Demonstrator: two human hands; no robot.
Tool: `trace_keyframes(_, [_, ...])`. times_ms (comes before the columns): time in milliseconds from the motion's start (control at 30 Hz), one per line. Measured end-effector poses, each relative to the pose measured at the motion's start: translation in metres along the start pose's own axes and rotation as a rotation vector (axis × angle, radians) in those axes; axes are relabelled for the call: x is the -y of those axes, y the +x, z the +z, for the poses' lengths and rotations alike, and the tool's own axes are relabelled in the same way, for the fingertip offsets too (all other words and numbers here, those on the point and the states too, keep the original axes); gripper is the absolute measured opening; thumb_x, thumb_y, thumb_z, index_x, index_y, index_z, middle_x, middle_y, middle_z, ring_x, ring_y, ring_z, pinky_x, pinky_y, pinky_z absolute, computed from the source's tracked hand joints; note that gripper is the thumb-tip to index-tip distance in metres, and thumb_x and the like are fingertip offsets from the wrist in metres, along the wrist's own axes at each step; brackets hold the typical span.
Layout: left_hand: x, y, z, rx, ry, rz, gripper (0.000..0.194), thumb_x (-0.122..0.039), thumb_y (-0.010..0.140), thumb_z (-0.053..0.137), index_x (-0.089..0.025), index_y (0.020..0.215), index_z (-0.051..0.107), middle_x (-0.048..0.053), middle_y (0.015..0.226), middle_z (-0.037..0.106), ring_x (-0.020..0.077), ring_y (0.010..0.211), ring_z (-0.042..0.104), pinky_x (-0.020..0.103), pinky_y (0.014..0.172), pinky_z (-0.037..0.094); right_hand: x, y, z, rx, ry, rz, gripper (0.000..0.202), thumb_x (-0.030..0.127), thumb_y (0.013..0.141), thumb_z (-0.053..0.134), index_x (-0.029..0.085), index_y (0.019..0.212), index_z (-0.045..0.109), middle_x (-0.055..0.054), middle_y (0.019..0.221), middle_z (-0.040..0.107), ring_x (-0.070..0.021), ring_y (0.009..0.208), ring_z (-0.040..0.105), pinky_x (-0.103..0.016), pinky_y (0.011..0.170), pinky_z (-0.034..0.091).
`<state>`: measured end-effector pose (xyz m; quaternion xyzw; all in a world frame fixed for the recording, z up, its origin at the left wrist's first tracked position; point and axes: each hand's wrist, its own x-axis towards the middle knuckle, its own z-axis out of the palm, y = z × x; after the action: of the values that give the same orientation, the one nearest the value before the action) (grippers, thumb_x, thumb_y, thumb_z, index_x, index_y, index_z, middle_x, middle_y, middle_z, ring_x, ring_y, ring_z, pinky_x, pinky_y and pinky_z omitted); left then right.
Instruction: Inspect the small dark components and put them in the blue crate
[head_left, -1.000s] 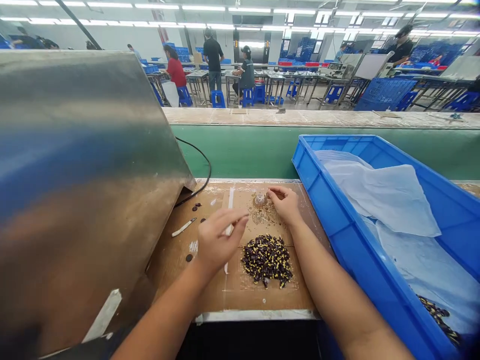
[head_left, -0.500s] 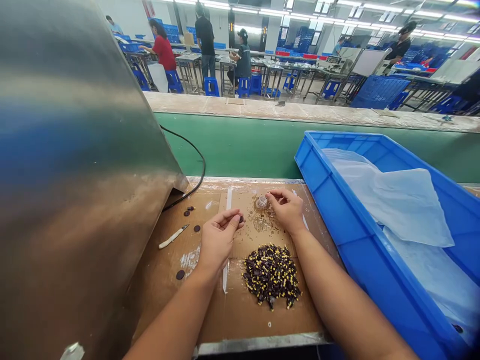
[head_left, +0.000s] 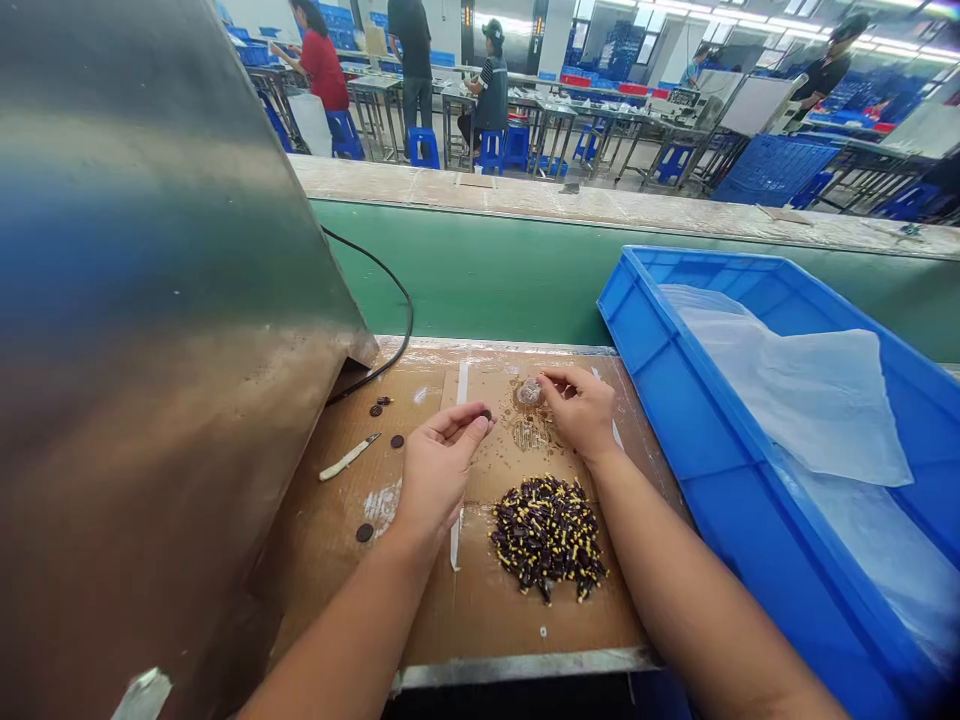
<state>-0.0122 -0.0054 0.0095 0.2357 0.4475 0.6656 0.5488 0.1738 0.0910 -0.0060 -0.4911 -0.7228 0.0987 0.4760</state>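
Note:
My left hand (head_left: pixel 444 455) pinches a small dark round disc (head_left: pixel 487 414) between thumb and fingertips, above the cardboard-covered bench. My right hand (head_left: pixel 581 405) is closed in a pinch at the edge of a clear, shiny lump (head_left: pixel 529 392); whatever sits between those fingertips is too small to make out. Wet-looking spots and scuffed cardboard surround the lump. Nearer to me lies a heap of small dark pieces with yellow ends (head_left: pixel 550 538). On the left are a white-handled knife (head_left: pixel 349 457) and several loose dark discs (head_left: pixel 364 533).
A large metal housing (head_left: pixel 150 350) fills the left side, with a black cable (head_left: pixel 405 290) behind it. To the right stands a blue crate (head_left: pixel 660 350) holding translucent plastic sheets (head_left: pixel 825 400). Beyond a green panel (head_left: pixel 465 270), people work at tables.
The view has tilted slightly down, so the scene beyond sits higher. Both hands keep nearly the same places and pinches; the left fingertips and disc have turned a little.

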Motion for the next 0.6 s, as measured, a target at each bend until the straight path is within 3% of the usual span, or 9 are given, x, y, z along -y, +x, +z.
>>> trace_keyframes(200, [0.0,0.001,0.001,-0.012,-0.042,0.01,0.046,-0.023,0.062,0.093,-0.011,0.103,0.075,0.009,0.094,0.074,0.0177,0.089,0.074,0.025,0.085,0.061,0.002,-0.002,-0.001,-0.007,-0.031,-0.044,0.012,0.028,0.091,0.068,0.02,0.091,0.077,-0.003,0.084,0.076,-0.0159,0.069,0.064,-0.03,0.072,0.051])
trace_keyframes(400, [-0.001,0.004,0.001,-0.035,-0.048,-0.008,0.043,-0.025,0.06,0.094,-0.009,0.096,0.076,0.009,0.087,0.074,0.0149,0.074,0.073,0.02,0.07,0.06,-0.001,-0.003,-0.003,-0.016,-0.052,-0.057,0.011,0.027,0.091,0.068,0.02,0.09,0.076,-0.003,0.082,0.075,-0.0157,0.069,0.063,-0.03,0.071,0.05])
trace_keyframes(600, [0.0,0.004,0.0,-0.043,-0.085,-0.035,0.04,-0.025,0.059,0.094,-0.009,0.092,0.077,0.01,0.089,0.075,0.0153,0.076,0.074,0.021,0.074,0.061,0.004,-0.006,-0.014,-0.056,0.022,0.136,0.014,0.031,0.087,0.07,0.018,0.09,0.075,-0.004,0.081,0.075,-0.0156,0.066,0.065,-0.03,0.065,0.052])
